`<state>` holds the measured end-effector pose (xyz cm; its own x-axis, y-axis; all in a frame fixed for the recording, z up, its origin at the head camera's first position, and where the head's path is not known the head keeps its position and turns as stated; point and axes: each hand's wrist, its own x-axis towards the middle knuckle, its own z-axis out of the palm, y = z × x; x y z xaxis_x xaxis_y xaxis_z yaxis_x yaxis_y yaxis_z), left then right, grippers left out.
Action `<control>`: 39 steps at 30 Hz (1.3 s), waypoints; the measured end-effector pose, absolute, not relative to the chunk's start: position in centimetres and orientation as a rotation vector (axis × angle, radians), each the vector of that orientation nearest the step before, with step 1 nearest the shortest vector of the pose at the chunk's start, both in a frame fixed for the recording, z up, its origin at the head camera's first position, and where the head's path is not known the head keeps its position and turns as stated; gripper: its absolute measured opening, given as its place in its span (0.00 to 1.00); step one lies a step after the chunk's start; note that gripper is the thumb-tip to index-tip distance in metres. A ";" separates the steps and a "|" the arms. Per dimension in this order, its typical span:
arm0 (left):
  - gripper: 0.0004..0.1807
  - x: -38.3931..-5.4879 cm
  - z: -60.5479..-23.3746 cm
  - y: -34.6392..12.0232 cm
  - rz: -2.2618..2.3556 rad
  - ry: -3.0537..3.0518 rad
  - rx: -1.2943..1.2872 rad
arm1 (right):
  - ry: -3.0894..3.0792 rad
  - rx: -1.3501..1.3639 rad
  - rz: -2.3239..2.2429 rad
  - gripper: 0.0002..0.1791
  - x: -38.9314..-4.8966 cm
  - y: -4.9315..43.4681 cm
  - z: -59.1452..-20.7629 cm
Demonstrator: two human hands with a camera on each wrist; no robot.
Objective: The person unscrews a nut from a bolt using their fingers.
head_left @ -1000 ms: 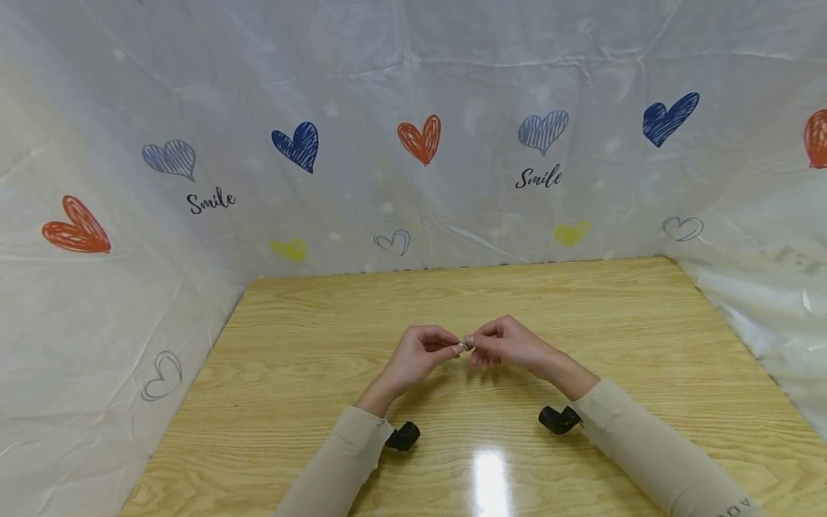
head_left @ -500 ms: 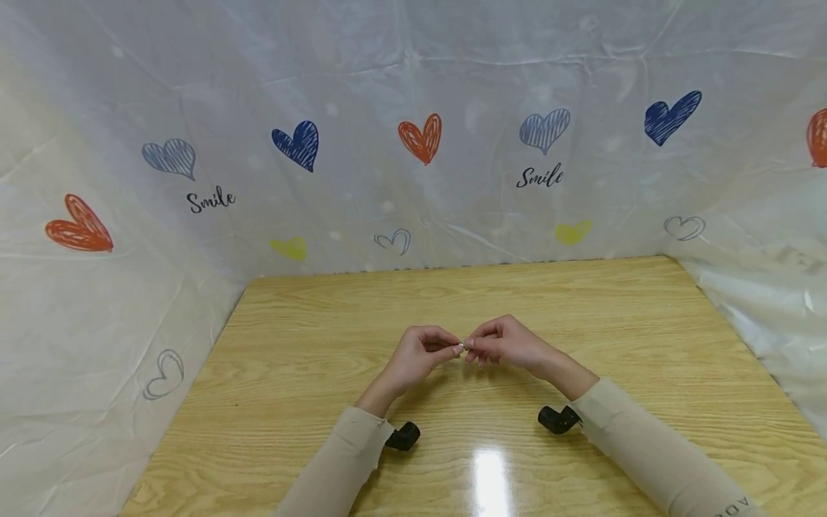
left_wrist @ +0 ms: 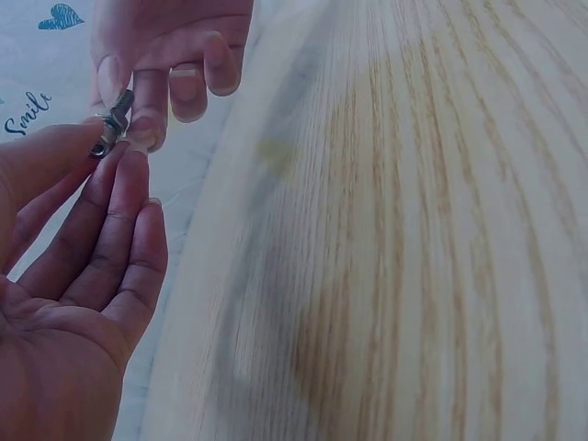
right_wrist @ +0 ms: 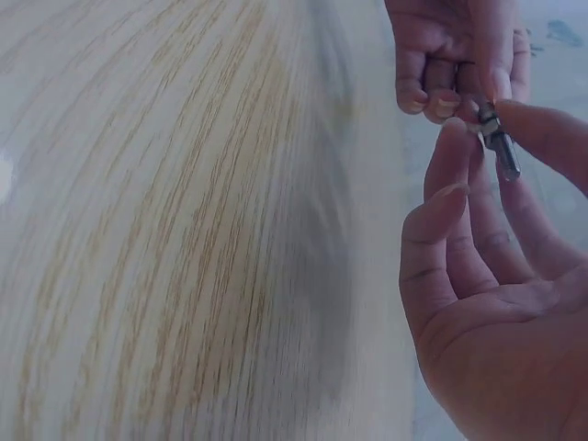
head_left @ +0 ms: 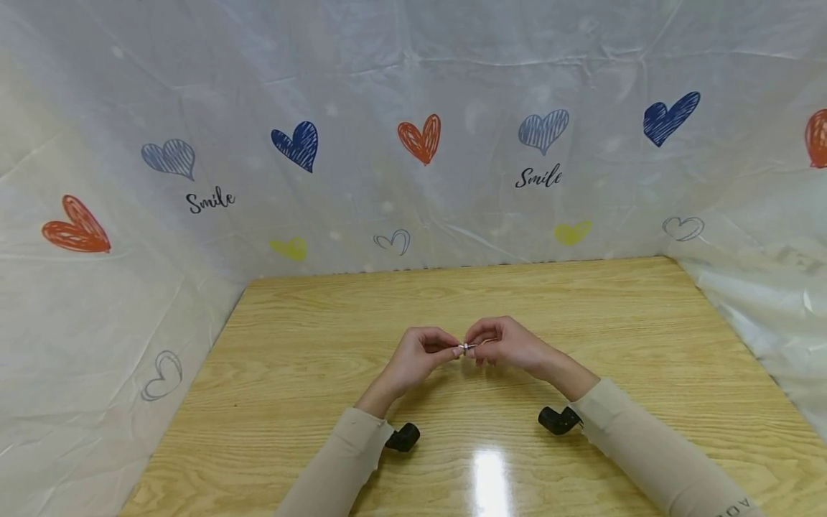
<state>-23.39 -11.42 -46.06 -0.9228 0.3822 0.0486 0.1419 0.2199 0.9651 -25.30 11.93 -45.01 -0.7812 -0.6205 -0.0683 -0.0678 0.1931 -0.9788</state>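
Metal bolt (head_left: 466, 347) is held above the tabletop (head_left: 291, 366), between the two hands and well inside the far edge; its threaded shank and a wider nut-like part show in both wrist views. Items are listed from left to right.

A pale sheet (head_left: 362, 79) stands along the left, far and right edges of the tabletop, printed with hearts and the word "Smile". A red heart (head_left: 76, 228) is on its left portion, outside the left edge.

The left sleeve (head_left: 332, 463), beige, enters from the near side. The left hand (head_left: 413, 359) pinches one end of the bolt between thumb and index finger, the gap being only as wide as the part held; its remaining fingers extend, gently bent, beneath. A black fitting (head_left: 404, 436) projects beside the left cuff.

A bright reflection (head_left: 491, 481) lies on the tabletop, nearer the person than the bolt.

The right hand (head_left: 513, 346) has its thumb and fingers curled narrowly about the other end of the bolt, the threaded shank pointing into this hand. Exact finger pressure cannot be determined. A second black fitting (head_left: 558, 420) projects beside the right cuff. The right sleeve (head_left: 659, 449), also beige, runs toward the near right; dark lettering on it is cut off by the view.
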 end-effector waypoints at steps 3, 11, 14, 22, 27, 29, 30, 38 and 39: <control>0.06 -23.4 -46.1 -11.4 1.790 2.277 0.501 | 2.042 -0.612 -1.614 0.19 -25.3 12.0 -45.0; 0.06 -23.3 -46.1 -11.3 1.795 2.279 0.510 | 2.077 -0.572 -1.554 0.20 -25.3 12.3 -44.9; 0.07 -23.3 -46.0 -11.4 1.789 2.284 0.514 | 2.081 -0.581 -1.529 0.18 -25.3 12.3 -44.9; 0.07 -23.3 -45.8 -11.3 1.776 2.283 0.532 | 2.089 -0.560 -1.528 0.22 -25.2 12.2 -45.0; 0.07 -23.3 -45.7 -11.2 1.784 2.275 0.534 | 2.080 -0.577 -1.535 0.23 -25.2 12.1 -45.1; 0.07 -23.3 -45.7 -11.2 1.788 2.272 0.532 | 2.071 -0.587 -1.548 0.22 -25.2 12.1 -45.1; 0.06 -23.3 -45.6 -11.2 1.788 2.271 0.530 | 2.063 -0.592 -1.557 0.21 -25.2 12.1 -45.0; 0.06 -23.3 -45.7 -11.3 1.770 2.281 0.532 | 2.024 -0.595 -1.612 0.14 -25.2 12.1 -45.1; 0.06 -23.2 -45.7 -11.3 1.769 2.284 0.526 | 2.020 -0.597 -1.617 0.13 -25.2 12.1 -45.2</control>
